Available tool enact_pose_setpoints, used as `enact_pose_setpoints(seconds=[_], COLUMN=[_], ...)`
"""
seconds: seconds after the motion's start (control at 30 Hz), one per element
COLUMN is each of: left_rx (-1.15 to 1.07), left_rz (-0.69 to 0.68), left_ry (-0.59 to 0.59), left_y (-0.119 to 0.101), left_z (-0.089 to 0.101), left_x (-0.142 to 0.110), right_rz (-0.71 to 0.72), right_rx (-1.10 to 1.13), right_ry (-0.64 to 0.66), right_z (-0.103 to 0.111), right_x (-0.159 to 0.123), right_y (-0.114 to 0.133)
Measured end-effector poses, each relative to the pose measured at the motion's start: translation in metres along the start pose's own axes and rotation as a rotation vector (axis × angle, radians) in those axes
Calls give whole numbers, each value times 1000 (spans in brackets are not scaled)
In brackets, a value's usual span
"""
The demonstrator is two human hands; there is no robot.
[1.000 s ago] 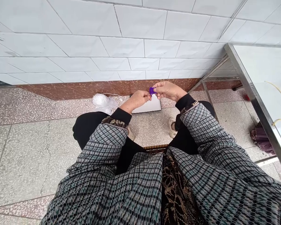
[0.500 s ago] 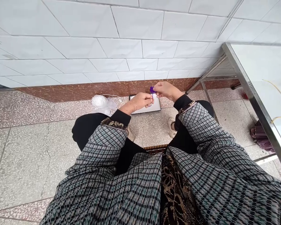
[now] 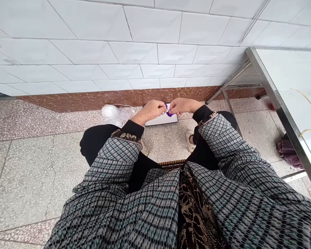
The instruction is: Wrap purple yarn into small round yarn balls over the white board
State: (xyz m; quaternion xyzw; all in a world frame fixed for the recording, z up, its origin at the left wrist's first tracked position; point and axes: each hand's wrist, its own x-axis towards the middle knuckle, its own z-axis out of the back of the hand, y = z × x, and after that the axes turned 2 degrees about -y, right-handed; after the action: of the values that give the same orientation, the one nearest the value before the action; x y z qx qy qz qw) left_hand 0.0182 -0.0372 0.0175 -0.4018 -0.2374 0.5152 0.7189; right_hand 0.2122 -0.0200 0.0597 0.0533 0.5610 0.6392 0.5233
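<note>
Just above the frame's centre, a small purple piece (image 3: 170,114) is pinched by the right hand (image 3: 184,105); its purple strand (image 3: 167,109), slanted toward upper left, is gripped by the left hand (image 3: 152,111). The piece's long axis cannot be made out; room is bounded above by brown skirting (image 3: 114,96), with floor (image 3: 166,141) seen below the dark-edged white board (image 3: 160,120)

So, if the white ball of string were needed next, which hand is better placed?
Probably the left hand: the white ball of string lies on its side, with the right hand farther across. Both hands are at the purple piece, though, so neither looks free.
</note>
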Motion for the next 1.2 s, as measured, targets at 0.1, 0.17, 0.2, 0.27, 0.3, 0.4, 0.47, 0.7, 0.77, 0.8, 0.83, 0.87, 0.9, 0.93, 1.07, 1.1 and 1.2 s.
enact_pose_setpoints(seconds=[0.1,0.17,0.2,0.27,0.3,0.4,0.47,0.7,0.77,0.8,0.83,0.87,0.9,0.93,1.07,1.1,1.2], left_rx=[-73,-133,-156,-172,-169,-149,-136,115,112,98,80,55,26,-5,-76,-83,-93], left_rz=[6,9,14,33,47,90,121,113,77,61,47,35,28,26,50,55,80], left_ry=[-1,23,42,81,92,96,92,25,24,26,27,32,40,52,95,100,111], left_y=[-7,-14,-17,-23,-25,-25,-22,-9,-9,-11,-12,-14,-17,-19,-25,-25,-23], left_z=[0,0,-1,-1,-2,-3,-3,1,1,1,0,0,-1,-1,-2,-3,-4], left_x=[-3,-5,-6,-8,-8,-7,-4,0,-2,-3,-4,-5,-6,-7,-8,-8,-6], right_rz=[-46,-53,-54,-56,-51,-2,34,8,-55,-86,-106,-114,-108,-92,4,34,128], right_rx=[31,161,244,403,469,584,572,103,-54,-109,-140,-142,-112,-52,350,444,584], right_ry=[-175,-267,-290,-295,-278,-193,-109,80,36,-7,-58,-114,-174,-229,-306,-272,-108], right_z=[-2,-3,-3,-2,-1,4,8,6,2,0,-2,-3,-3,-2,3,5,10], right_x=[4,4,4,3,3,0,-2,-8,-7,-5,-4,-2,-1,0,3,3,0], right_y=[2,4,5,6,7,8,7,3,5,6,7,8,8,9,6,4,1])
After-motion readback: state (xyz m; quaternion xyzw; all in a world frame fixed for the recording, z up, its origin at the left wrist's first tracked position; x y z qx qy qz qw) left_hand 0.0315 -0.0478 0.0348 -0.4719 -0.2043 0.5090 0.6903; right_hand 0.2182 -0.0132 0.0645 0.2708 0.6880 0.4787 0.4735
